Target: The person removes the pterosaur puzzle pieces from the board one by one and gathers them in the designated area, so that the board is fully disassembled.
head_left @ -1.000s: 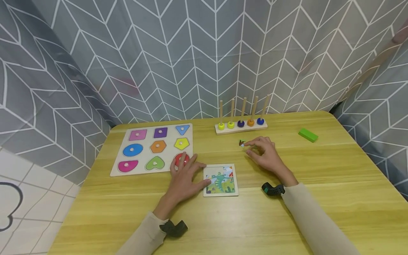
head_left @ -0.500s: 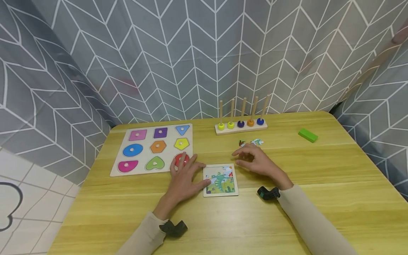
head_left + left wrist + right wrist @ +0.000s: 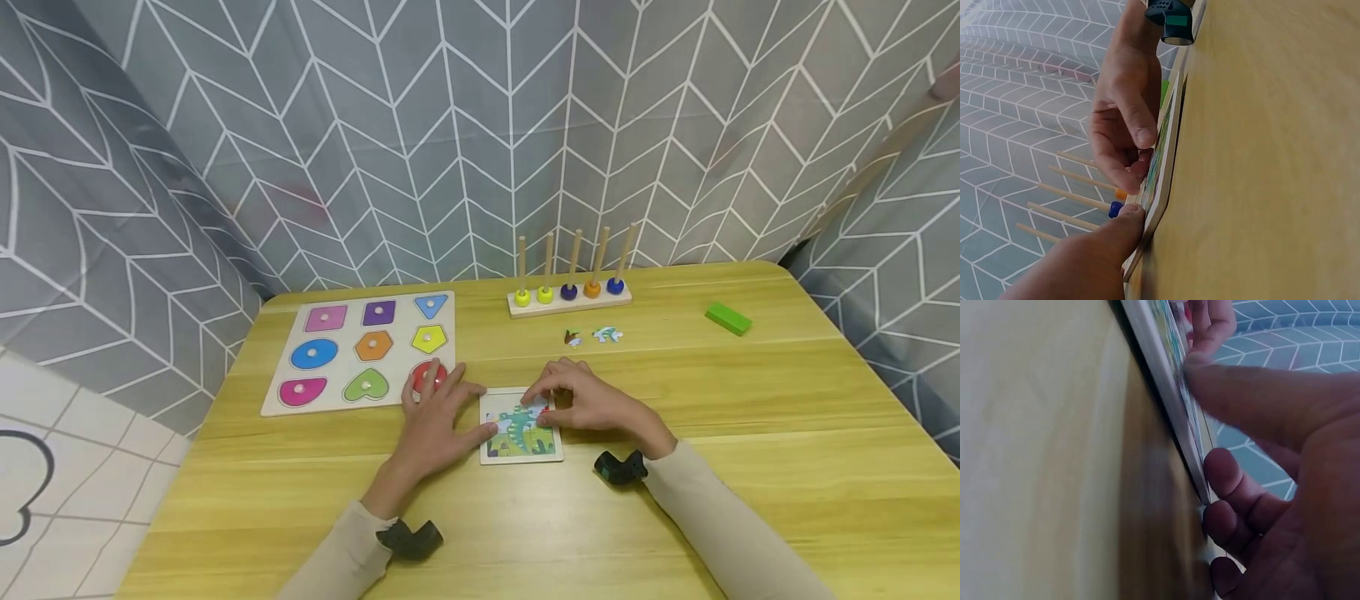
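A square dinosaur jigsaw puzzle (image 3: 521,442) in a pale wooden tray lies flat on the table. My left hand (image 3: 435,425) rests beside it, thumb on the tray's left edge, other fingers spread over the shape board (image 3: 397,400) near its red circle. Over the puzzle's upper right part is my right hand (image 3: 588,400), its thumb and index finger bent and apart, touching the picture. No loose piece shows between them in the left wrist view. Two loose puzzle pieces, one brown and green (image 3: 572,337), one white and teal (image 3: 607,334), lie behind the right hand.
A wooden peg rack (image 3: 570,304) with one coloured bead on each peg stands at the table's back. A green block (image 3: 727,318) lies at the right. The shape board holds several knobbed coloured shapes. A grey patterned curtain (image 3: 480,150) hangs behind the table.
My right hand has come from the loose pieces at the back to the puzzle, moving left and toward me. Both pieces are now uncovered. My left hand has stayed in place.
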{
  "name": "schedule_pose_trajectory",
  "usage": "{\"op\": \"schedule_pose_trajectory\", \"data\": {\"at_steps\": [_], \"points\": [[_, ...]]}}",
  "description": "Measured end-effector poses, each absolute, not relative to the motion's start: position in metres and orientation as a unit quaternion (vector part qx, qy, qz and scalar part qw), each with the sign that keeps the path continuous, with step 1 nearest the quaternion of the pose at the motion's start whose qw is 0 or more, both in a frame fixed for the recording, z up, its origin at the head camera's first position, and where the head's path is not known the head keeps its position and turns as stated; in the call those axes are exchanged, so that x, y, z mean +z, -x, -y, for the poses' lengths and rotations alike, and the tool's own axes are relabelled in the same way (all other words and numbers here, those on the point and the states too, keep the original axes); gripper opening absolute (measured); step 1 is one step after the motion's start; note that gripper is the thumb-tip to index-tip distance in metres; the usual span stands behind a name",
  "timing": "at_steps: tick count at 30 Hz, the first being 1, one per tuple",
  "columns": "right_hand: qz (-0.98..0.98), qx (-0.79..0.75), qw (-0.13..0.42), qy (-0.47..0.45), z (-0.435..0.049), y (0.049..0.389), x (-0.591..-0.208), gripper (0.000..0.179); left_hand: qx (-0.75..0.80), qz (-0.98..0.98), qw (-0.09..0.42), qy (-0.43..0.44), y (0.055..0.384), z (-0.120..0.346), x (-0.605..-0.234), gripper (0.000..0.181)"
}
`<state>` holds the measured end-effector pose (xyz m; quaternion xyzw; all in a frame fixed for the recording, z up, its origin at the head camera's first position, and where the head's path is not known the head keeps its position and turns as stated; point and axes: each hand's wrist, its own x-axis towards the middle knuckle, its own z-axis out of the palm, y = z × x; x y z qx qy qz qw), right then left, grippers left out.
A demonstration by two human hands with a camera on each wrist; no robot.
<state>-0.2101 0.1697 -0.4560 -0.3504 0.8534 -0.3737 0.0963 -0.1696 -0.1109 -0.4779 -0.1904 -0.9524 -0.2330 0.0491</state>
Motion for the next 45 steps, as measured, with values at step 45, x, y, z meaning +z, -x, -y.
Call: {"op": "schedule_pose_trajectory", "data": {"at_steps": [45], "points": [[-0.866,-0.355,0.089,0.340,-0.1673,0.2068,-0.4539,0.040,-0.237,0.953,0.045,0.183,0.1688,0.1108,-0.4779,0.053]]}}
